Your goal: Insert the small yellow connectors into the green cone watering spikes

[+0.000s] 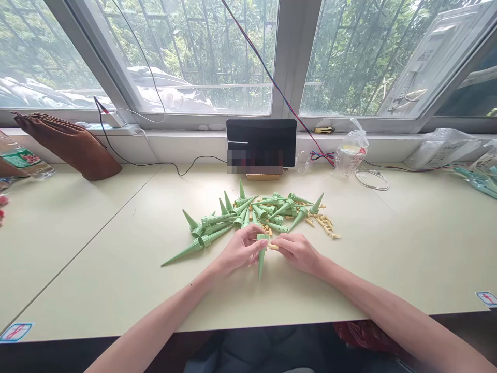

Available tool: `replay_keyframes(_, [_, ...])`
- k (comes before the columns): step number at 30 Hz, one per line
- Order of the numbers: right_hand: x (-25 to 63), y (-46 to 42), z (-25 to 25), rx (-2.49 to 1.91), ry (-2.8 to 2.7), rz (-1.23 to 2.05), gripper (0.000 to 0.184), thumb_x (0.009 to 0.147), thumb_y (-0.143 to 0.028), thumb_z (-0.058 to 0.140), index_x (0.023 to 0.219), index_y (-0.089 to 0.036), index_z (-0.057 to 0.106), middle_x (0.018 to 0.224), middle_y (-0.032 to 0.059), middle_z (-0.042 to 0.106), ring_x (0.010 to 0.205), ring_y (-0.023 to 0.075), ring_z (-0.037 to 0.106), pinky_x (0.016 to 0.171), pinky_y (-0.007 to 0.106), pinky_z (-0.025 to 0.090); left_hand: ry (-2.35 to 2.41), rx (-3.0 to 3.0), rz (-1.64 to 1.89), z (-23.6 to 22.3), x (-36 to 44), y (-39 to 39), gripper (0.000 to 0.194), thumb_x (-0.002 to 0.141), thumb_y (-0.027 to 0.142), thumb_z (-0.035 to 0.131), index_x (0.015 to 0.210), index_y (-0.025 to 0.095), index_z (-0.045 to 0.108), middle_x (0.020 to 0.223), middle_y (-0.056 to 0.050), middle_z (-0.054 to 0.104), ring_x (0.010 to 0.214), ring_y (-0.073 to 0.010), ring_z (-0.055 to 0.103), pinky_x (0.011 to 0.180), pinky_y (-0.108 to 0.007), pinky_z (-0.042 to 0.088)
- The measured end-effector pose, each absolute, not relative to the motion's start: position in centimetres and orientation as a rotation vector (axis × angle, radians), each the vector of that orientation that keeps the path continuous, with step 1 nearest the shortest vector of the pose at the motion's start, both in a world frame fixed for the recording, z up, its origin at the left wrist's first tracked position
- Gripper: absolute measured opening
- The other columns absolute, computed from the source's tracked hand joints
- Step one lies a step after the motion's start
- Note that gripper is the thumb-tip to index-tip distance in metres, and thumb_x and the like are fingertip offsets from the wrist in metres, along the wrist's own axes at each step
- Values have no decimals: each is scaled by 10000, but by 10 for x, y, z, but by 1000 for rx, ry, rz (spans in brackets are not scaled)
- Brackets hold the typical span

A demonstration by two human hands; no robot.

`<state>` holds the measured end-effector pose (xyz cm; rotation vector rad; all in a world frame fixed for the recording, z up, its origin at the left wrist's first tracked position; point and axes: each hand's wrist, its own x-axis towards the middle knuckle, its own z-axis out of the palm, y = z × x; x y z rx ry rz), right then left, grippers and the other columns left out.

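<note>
- Head view: my left hand [241, 247] has its fingers closed round a green spike [261, 265], just in front of the pile, over the near part of the table [373, 238]. The spike's cap is uppermost and its tip points down towards me.
- My right hand [298, 253] pinches a small yellow peg [273, 247] in a narrow grip, its end right at the spike's cap.
- Done so far: one spike and one peg are in hand and brought together. I judge this pair to be partway, since I cannot tell whether the peg is in the cap or only beside it.
- Left over: the pile [285, 207] beyond my hands holds many more spikes, most lying across one another, a few with tips upward.
- Loose pegs [325, 226] lie at the right of the pile, and some show among the spikes.
- I cannot tell how many spikes in the pile carry a peg; they are too small and overlapped. I see no separate finished group, so by my reckoning much may remain.
</note>
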<state>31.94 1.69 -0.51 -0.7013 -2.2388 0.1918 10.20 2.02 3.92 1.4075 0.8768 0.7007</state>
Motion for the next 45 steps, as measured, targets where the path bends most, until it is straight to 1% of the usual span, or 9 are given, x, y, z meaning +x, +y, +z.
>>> replay_keyframes(4, [317, 15, -4, -715, -2221, 260, 260, 1021, -183, 427, 877, -155, 642, 699, 29, 599, 560, 114, 467, 527, 238, 305, 867, 1470, 721, 39, 102, 19, 318, 871, 438, 662, 1016, 186, 532, 623, 67, 537, 428, -85, 513, 426, -198, 425])
replay_keyframes(7, [314, 13, -3, -755, -2155, 422, 265, 1016, -230, 463, 826, -158, 634, 660, 8, 567, 543, 104, 443, 532, 228, 332, 853, 1502, 759, 34, 101, 19, 282, 889, 407, 646, 1028, 192, 527, 617, 81, 480, 448, -82, 510, 444, -195, 431])
replay_keyframes(13, [307, 8, 4, -852, -1952, 886, 309, 966, -327, 566, 709, -161, 603, 610, -5, 578, 508, 92, 493, 527, 213, 407, 855, 1587, 814, 24, 99, 20, 277, 912, 388, 629, 1076, 192, 522, 649, 64, 527, 450, -73, 514, 448, -187, 418])
replay_keyframes(18, [306, 5, 9, -875, -1731, 1348, 328, 933, -401, 607, 721, -151, 604, 546, -29, 546, 406, 71, 462, 431, 199, 378, 886, 1632, 868, 22, 100, 18, 279, 914, 363, 634, 1103, 187, 528, 507, 96, 476, 411, -76, 480, 437, -179, 404])
replay_keyframes(22, [306, 5, 10, -837, -1616, 1523, 324, 912, -423, 640, 747, -145, 613, 530, -38, 544, 388, 60, 440, 413, 192, 358, 897, 1657, 912, 23, 101, 17, 296, 900, 361, 658, 1096, 181, 527, 507, 94, 484, 404, -75, 488, 430, -179, 400])
replay_keyframes(28, [306, 9, 13, -851, -1593, 1472, 306, 909, -427, 646, 788, -146, 639, 603, -19, 575, 425, 61, 468, 402, 192, 334, 849, 1604, 952, 26, 103, 16, 309, 906, 365, 650, 1115, 190, 505, 578, 73, 530, 432, -92, 537, 432, -194, 436])
replay_keyframes(36, [308, 10, 14, -850, -1586, 1424, 283, 924, -408, 627, 802, -154, 657, 612, -17, 565, 420, 66, 457, 404, 207, 348, 789, 1526, 942, 27, 103, 18, 298, 979, 417, 528, 1166, 186, 507, 637, 33, 588, 444, -96, 574, 494, -228, 473])
replay_keyframes(40, [309, 11, 12, -816, -1615, 1340, 271, 949, -382, 595, 789, -164, 615, 620, -26, 537, 450, 74, 479, 439, 209, 384, 811, 1409, 971, 28, 104, 22, 327, 978, 494, 492, 1105, 193, 508, 621, 44, 558, 441, -107, 564, 438, -217, 458])
replay_keyframes(45, [312, 11, 11, -777, -1749, 1123, 245, 978, -356, 547, 828, -173, 609, 691, -13, 523, 500, 86, 491, 490, 224, 436, 898, 1230, 954, 31, 104, 24, 412, 925, 598, 514, 997, 193, 530, 705, 35, 560, 409, -75, 525, 363, -183, 411])
